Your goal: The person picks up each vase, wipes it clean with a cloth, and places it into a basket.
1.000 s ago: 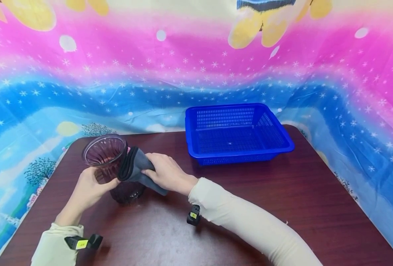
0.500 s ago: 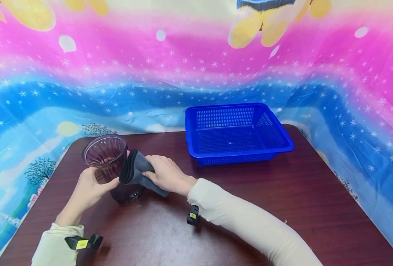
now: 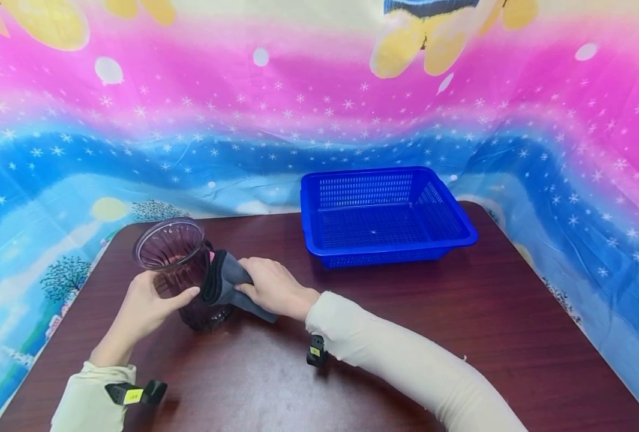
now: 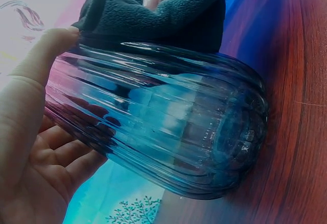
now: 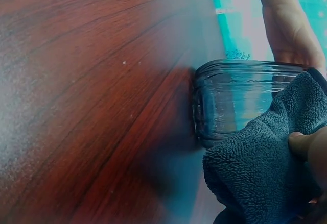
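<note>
At the left of a dark red table (image 3: 276, 372), a person's left hand (image 3: 146, 303) grips a purple vase (image 3: 186, 276) as the right hand (image 3: 278, 288) holds a gray cloth (image 3: 234, 281) to its right side; a blue basket (image 3: 395, 249) stands on the far side. From the left wrist, thumb and fingers straddle the ribbed body. From the right wrist, the cloth covers part of the vase.

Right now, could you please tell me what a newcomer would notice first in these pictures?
The blue basket would probably catch the eye first, at the back of the table, before the bright backdrop. Next comes the vase to its left, gripped by the left hand, the right hand holding a cloth against it.
</note>
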`<state>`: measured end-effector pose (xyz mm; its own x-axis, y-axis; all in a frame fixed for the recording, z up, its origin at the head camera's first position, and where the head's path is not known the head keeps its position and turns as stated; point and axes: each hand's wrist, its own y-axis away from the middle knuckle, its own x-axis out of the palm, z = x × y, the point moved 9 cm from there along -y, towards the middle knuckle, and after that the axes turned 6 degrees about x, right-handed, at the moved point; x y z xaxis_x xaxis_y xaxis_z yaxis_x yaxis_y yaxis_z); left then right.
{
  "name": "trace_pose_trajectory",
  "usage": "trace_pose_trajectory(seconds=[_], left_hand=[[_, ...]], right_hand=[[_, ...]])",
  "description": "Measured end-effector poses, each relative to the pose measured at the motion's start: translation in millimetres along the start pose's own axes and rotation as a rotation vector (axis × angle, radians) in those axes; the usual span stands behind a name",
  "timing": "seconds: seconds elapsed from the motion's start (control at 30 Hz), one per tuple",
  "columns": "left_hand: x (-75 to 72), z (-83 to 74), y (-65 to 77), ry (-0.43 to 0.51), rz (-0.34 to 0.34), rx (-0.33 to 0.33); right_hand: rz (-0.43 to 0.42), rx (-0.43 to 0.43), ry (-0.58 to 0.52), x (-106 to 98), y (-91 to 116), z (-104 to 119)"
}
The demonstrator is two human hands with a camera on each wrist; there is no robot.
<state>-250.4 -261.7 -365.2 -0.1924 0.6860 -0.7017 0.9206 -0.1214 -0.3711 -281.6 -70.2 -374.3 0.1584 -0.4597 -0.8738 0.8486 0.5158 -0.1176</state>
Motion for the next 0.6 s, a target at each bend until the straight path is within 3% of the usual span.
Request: trace_pose_trajectory(seconds=[0.6], left_hand=[[-0.3,1.1,0.1,-0.016,0.003,-0.014]], right_hand=[[0.037,0.004,0.054,13,3,-6]])
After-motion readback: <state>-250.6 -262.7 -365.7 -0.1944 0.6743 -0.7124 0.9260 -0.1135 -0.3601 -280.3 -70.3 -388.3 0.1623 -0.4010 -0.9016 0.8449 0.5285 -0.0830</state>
